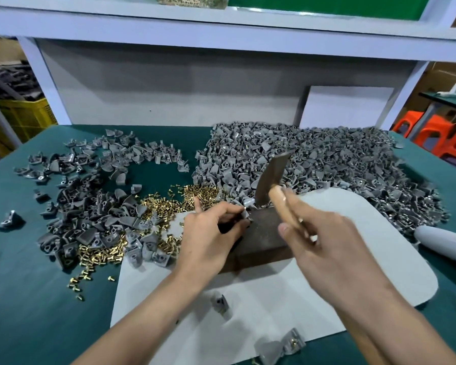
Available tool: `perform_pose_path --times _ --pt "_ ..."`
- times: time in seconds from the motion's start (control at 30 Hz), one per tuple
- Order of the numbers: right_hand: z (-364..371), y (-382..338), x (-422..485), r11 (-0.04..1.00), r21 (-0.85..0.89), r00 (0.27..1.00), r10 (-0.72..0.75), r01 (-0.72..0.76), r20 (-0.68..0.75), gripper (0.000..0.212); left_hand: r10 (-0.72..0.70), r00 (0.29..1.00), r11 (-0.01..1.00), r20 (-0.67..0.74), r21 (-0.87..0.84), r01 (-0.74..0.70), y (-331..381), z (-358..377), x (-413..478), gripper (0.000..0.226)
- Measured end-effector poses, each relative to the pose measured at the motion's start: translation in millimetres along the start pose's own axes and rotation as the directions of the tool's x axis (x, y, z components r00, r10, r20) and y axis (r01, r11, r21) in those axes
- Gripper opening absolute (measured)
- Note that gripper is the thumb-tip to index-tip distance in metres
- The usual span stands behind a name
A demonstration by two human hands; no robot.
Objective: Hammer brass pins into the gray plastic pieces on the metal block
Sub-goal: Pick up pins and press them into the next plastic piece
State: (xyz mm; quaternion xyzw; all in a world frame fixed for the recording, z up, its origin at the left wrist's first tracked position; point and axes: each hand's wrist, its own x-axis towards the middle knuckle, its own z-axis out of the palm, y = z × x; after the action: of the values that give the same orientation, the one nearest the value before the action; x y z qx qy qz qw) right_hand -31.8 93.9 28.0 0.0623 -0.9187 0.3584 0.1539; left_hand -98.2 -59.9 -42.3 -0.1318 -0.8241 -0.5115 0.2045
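A dark metal block (261, 237) lies on a white mat (353, 259) in the middle of the green table. My left hand (208, 238) pinches a gray plastic piece (245, 215) at the block's far left corner, index finger raised. My right hand (324, 233) grips the wooden handle of a hammer (273, 177), whose flat metal head is lifted above the block's far edge and looks motion-blurred. Brass pins (169, 204) lie scattered left of the block. Whether a pin sits in the held piece cannot be seen.
A big heap of gray pieces (313, 159) fills the table behind and right of the block; a looser spread (90, 196) covers the left. Three stray pieces (221, 304) lie on the mat near me. A gray oval object (442, 243) lies at the right edge.
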Motion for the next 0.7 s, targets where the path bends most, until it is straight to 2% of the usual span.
perform_pose_path --times 0.1,0.2,0.27,0.43,0.7 --pt "4.5 -2.4 -3.3 0.999 0.008 0.995 0.05 -0.051 0.088 0.04 0.021 1.0 1.0 0.012 0.0 -0.021 0.6 -1.2 -0.7 0.017" --pt "-10.2 -4.1 3.3 0.996 0.088 1.0 -0.003 0.003 -0.003 0.045 0.022 1.0 0.997 -0.004 0.071 -0.022 3.4 -2.3 -1.0 0.016" --pt "-16.2 -2.8 7.5 0.997 0.065 0.998 -0.041 0.044 -0.056 0.048 -0.003 1.0 0.997 -0.004 0.082 0.003 4.6 -2.7 -0.9 0.015" --pt "-4.3 -4.9 -0.1 0.998 0.046 0.998 -0.035 0.032 0.05 0.04 0.006 1.0 0.996 0.013 0.091 -0.007 7.8 -2.5 0.1 0.017" --pt "-8.2 -4.5 2.9 0.998 -0.028 0.998 -0.051 0.052 0.034 0.046 0.008 1.0 0.997 0.008 0.073 -0.009 11.2 -4.4 -1.1 0.021"
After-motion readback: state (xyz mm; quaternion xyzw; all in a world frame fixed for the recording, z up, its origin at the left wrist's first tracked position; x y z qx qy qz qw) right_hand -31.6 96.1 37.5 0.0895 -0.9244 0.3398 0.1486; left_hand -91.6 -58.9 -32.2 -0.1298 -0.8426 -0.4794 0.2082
